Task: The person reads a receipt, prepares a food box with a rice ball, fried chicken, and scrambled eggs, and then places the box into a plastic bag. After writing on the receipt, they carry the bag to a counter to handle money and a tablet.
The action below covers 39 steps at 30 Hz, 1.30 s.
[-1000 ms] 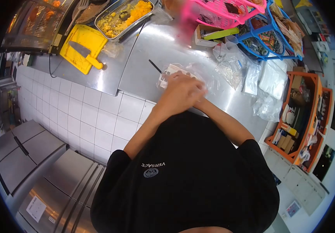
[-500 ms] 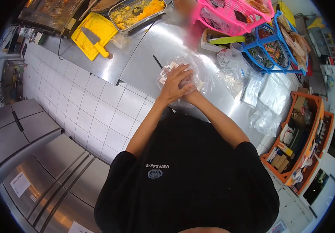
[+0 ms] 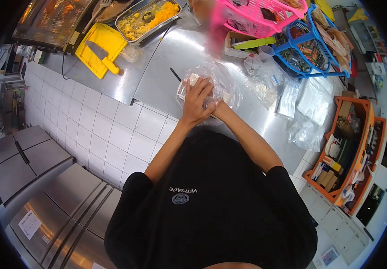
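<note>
"Pressing, we judge, the bagged white item [image 3: 193,80] on the counter [image 3: 161,67]; left hand [image 3: 194,105] fingers apart?"

"Confirmed. Right hand [image 3: 219,109] fingers (overlapped): we cannot tell. Our next move calls for even pressure."

From the head, the wide view looks steeply down past the close black shirt [image 3: 238,206] onto the steel counter [image 3: 157,85].

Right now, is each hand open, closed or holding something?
Left hand: open, fingers spread over the clear plastic bag.
Right hand: at the bag, partly hidden; grip can't be told.
</note>
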{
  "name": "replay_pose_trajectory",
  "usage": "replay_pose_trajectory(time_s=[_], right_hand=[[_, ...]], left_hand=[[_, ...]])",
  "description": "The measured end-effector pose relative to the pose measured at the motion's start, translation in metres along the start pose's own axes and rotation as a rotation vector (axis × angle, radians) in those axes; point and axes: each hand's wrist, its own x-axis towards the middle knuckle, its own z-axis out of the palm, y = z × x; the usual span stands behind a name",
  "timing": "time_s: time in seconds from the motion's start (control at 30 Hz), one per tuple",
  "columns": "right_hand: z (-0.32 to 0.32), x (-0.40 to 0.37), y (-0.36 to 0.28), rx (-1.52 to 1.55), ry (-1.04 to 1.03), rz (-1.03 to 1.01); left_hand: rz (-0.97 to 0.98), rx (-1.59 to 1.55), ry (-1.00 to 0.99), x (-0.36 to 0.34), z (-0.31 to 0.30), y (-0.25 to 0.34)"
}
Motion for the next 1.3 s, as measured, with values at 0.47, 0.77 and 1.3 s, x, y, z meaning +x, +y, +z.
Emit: replay_pose_trajectory(time_s=[0.47, 0.77, 1.3], right_hand=[[0.001, 0.002, -0.006, -0.136, -0.066, 0.023], [-0.103, -0.046, -0.059, -0.136, 0.569, 0.660], [-0.150, -0.040, -0.092, 0.934, 0.791, 1.055]], left_hand=[[-0.085, -0.048, -0.082, 0.002, 0.004, -0.025], [0.017, 0.176, -0.366, 0.012, 0.001, -0.023], [0.009, -0.473, -0.397, 0.014, 0.017, -0.050]])
